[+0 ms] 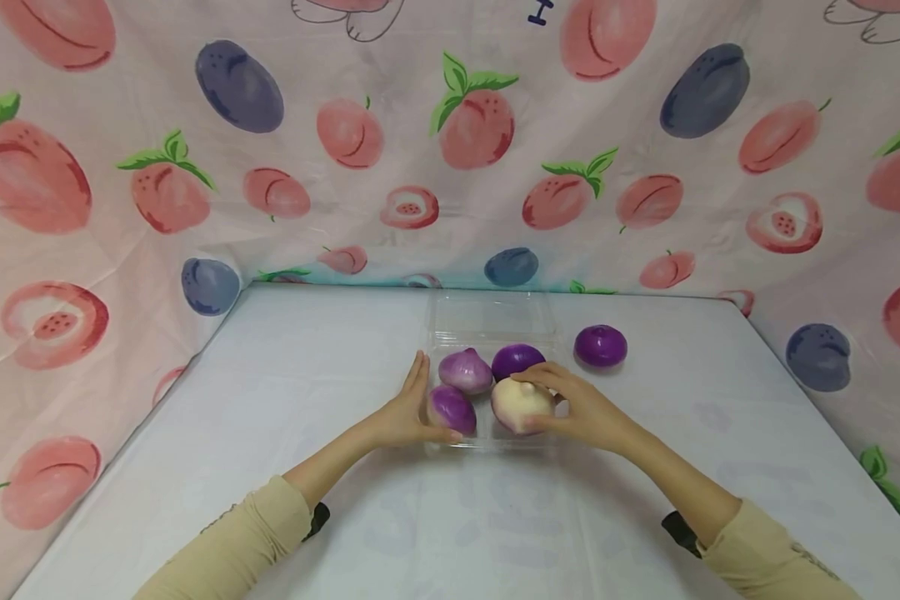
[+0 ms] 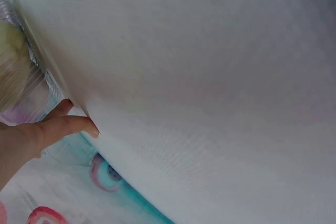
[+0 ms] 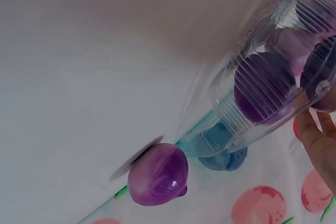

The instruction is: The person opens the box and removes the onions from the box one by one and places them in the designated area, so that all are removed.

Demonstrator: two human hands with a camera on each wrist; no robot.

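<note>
Your right hand [image 1: 581, 408] pinches the pale onion [image 1: 521, 402] between thumb and fingers, at the near right corner of the clear container [image 1: 489, 445]; your left hand [image 1: 403, 414], fingers straight, thumb spread apart, touches the container's left side; three purplish onions [image 1: 465, 372] sit inside; its open lid [image 1: 489, 315] extends behind; a loose onion [image 1: 601, 346] lies to the right on the white table [image 1: 307, 358].

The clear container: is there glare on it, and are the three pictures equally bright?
Right wrist: pale glints streak the clear container, a small highlight shows on the onion outside it, and a shadow lies beside that onion; head: the brightest view, the container's edges faint against the white tabletop; left wrist: dimmer, darkening toward the upper right corner.
</note>
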